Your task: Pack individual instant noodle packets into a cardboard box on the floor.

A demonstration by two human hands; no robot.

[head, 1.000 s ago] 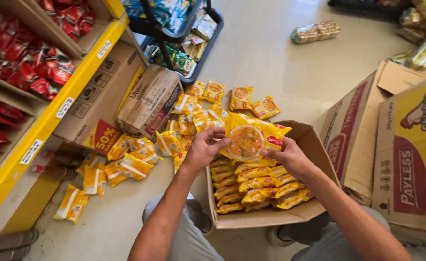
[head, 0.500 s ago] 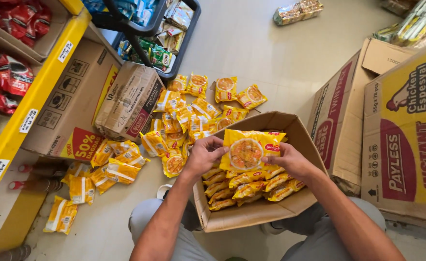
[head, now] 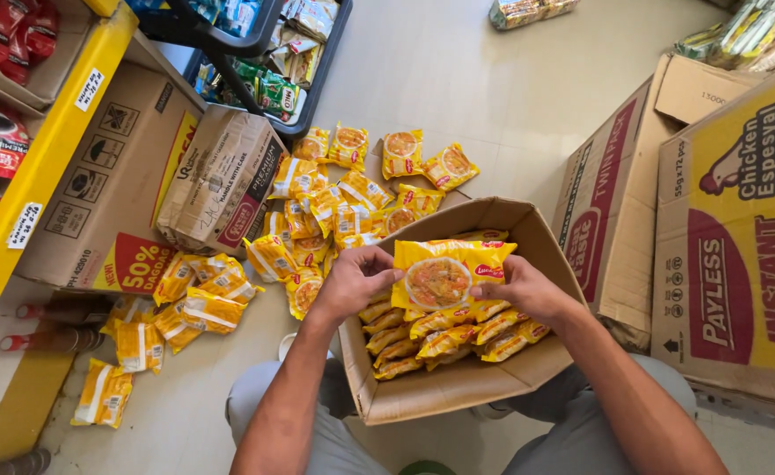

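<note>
Hands: left hand (head: pixel 352 283) and right hand (head: pixel 517 286), fingers gripping packets (head: pixel 444 274) as before
Box (head: pixel 458 396): under packets
Change: view closer

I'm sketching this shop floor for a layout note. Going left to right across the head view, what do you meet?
Yellow metal shelf edge → loose yellow noodle packets on the floor → left hand → yellow noodle packet stack held over the open brown cardboard box → right hand → big yellow printed carton.
</note>
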